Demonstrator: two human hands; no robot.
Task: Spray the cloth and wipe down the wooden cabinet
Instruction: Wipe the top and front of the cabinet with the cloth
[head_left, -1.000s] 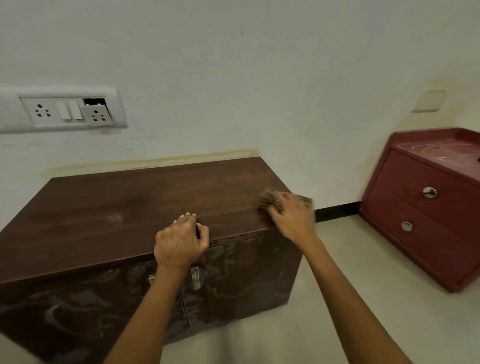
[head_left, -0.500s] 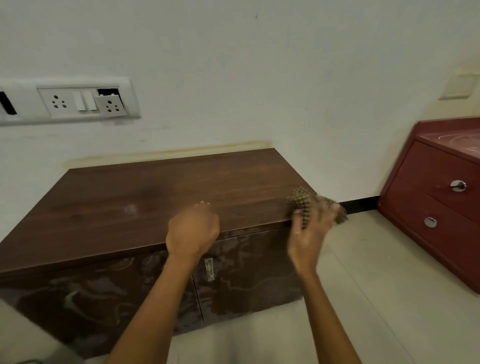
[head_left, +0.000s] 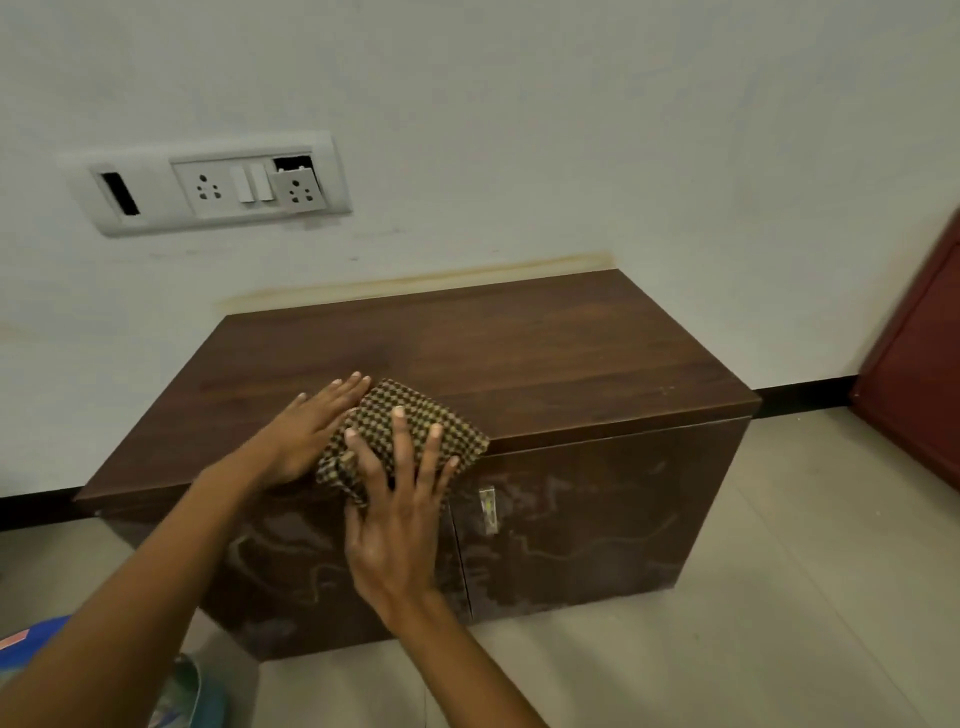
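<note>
Nearest the camera, low and to the left of the wooden cabinet (head_left: 545, 364), a blue-and-green object (head_left: 176, 691) lies on the floor (head_left: 753, 649); it is too blurred and cropped to name. Both forearms reach up from the bottom edge toward the cabinet's front edge.

The right hand (head_left: 397, 530) lies spread over the cloth (head_left: 402, 431), its fingers (head_left: 401, 441) splayed and pressing down flat; its grip is released, not curled around the fabric. The left hand (head_left: 306, 426) rests palm down on the cabinet top just left of the cloth, fingers straight and together, touching the cloth's left edge; that grip is also released.

The cloth is a small folded piece in a brown-and-tan check, thick and bunched, with its lower left corner crumpled and hanging slightly over the cabinet's front edge. It sits at the front of the top, near the middle.

The cabinet is dark brown with a visible grain on top, and its two doors show pale, streaky smears. A small metal handle (head_left: 487, 509) sits on the right door near the seam.

Behind the cabinet, on the white wall (head_left: 571, 130), a socket panel (head_left: 208, 182) hangs above and to the left. A red cabinet (head_left: 919, 374) stands at the right.
</note>
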